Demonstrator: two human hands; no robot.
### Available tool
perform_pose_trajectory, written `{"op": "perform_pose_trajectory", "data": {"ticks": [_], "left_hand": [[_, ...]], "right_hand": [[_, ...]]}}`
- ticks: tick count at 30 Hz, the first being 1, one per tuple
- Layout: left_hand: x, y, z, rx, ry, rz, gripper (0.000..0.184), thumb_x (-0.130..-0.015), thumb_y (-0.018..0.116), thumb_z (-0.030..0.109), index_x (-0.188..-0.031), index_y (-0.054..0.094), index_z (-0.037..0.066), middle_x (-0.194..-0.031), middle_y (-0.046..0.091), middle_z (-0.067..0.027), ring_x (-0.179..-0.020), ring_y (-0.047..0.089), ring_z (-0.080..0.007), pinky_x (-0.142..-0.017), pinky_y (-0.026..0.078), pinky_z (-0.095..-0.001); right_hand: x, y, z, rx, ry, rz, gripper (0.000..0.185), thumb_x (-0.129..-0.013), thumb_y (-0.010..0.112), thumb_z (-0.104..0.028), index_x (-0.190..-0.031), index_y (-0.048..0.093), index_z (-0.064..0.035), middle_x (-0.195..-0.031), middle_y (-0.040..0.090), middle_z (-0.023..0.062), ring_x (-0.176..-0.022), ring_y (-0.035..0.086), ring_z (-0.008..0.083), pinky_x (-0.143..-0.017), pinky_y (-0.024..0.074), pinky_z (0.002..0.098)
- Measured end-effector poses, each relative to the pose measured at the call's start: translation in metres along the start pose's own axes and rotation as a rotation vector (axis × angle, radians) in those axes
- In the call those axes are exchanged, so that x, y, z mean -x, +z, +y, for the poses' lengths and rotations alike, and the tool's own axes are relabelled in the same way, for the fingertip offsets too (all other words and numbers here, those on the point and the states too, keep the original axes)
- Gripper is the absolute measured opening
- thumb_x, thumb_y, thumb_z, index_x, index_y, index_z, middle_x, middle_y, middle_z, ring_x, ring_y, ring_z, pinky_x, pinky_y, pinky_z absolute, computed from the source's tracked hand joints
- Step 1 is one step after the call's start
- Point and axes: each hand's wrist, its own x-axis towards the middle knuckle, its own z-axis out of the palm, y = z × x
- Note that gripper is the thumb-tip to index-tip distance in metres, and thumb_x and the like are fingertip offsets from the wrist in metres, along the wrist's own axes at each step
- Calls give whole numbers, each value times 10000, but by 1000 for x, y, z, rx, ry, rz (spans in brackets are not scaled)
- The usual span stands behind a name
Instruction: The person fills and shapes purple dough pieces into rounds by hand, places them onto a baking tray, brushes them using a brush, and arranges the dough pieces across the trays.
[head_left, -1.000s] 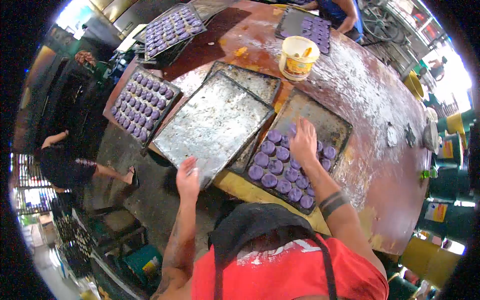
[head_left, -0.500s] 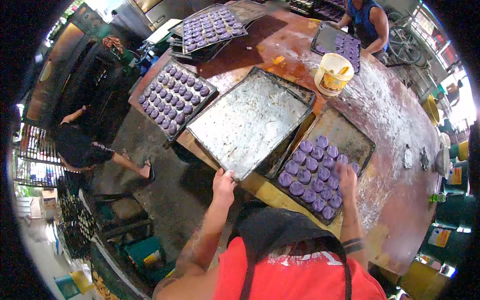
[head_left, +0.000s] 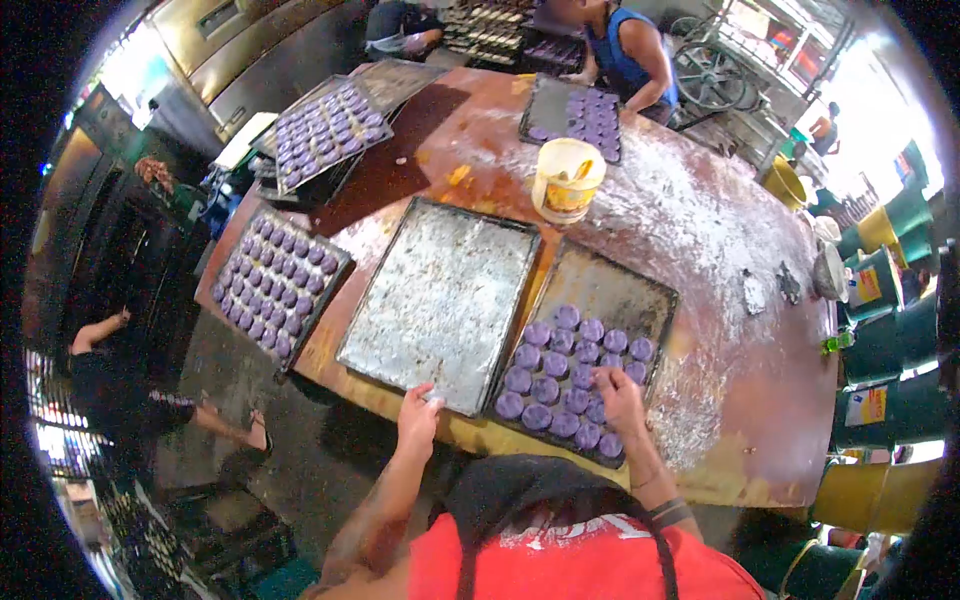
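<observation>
My left hand (head_left: 418,422) is at the near edge of a bare, worn metal baking tray (head_left: 440,290), its fingers closed on the rim. A small whitish bit shows by its fingertips. My right hand (head_left: 622,400) is low over the right side of a second baking tray (head_left: 610,285), fingers bent together among round purple dough pieces (head_left: 545,390). What those fingertips hold, if anything, is hidden. The dough pieces fill the near part of that tray in rows; its far part is bare metal.
A full tray of purple pieces (head_left: 275,280) sits at the table's left edge, with stacked trays (head_left: 330,130) behind it. A white bucket (head_left: 567,180) stands beyond my trays. Across the floury table (head_left: 690,230), a person in blue (head_left: 635,60) is beside another tray (head_left: 545,105).
The bare tray has come down flatter onto the table, my left hand still at its near edge. My right hand has moved within the dough tray. The view has turned right.
</observation>
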Motion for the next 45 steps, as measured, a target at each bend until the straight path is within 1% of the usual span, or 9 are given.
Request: {"op": "perform_pose_trajectory", "data": {"ticks": [5,8,16,22,26,31,35,38,45], "left_hand": [[-30,-9,-27,91,164,85,429,-800,663,-3,-1206,540,61,-958,531,-40,-841,505,-122,-726,428,-281],[-46,-10,-23,114,173,122,417,-796,663,-15,-1189,545,55,-967,529,-43,-860,504,-137,-764,422,-282],[-35,-10,-1,-16,42,118,383,-788,666,-44,-1147,552,29,-979,560,-57,-905,543,-154,-807,450,-296],[-36,-2,8,-665,415,638,505,-737,668,-43,-1209,496,12,-1220,478,-198,-1153,483,-321,-1007,381,-424],[-70,2,11,-509,659,362,535,-743,663,-41,-1241,479,20,-1306,419,-195,-1250,408,-341,-1108,284,-445],[-95,42,39,-405,561,-81,216,-849,626,2,-1064,634,14,-1006,661,-85,-971,620,-188,-890,481,-329],[-83,80,64,-308,477,-224,181,-894,589,1,-1072,618,4,-1003,664,-71,-920,615,-137,-841,485,-291],[-93,93,55,-243,427,-277,168,-897,580,-8,-1063,610,3,-984,653,-52,-916,607,-127,-851,481,-284],[-81,114,67,-294,390,-321,151,-907,569,-6,-1052,606,11,-971,642,-40,-913,595,-119,-855,472,-273]], "right_hand": [[-10,7,-2,-145,60,-83,221,-966,584,-190,-1046,674,-4,-875,681,9,-820,593,92,-748,477,260],[-24,-2,-30,-122,45,-92,243,-914,654,-209,-1047,675,-6,-916,697,118,-891,631,159,-821,496,319],[-61,-1,-29,-106,60,-114,214,-917,640,-157,-1069,680,-11,-924,692,93,-842,616,146,-775,494,310],[-71,7,-44,-62,35,-156,170,-917,634,-105,-1049,678,-6,-885,684,45,-823,586,104,-741,475,279],[-76,15,-32,-155,96,-175,157,-911,643,-90,-1036,680,-3,-893,690,46,-833,596,101,-748,478,276],[-85,15,-29,-144,36,-155,152,-919,640,-93,-1031,680,2,-872,670,31,-795,577,90,-722,473,265],[-84,2,-51,-160,22,-91,150,-918,633,-84,-1037,678,-5,-846,654,21,-762,556,94,-701,469,260],[-82,-2,-27,-100,83,-58,168,-879,665,-125,-1023,697,-44,-949,704,113,-873,649,183,-795,507,324],[-80,-25,-4,-287,216,226,189,-889,631,-97,-1057,674,-22,-963,696,106,-908,645,162,-837,499,295]]}}
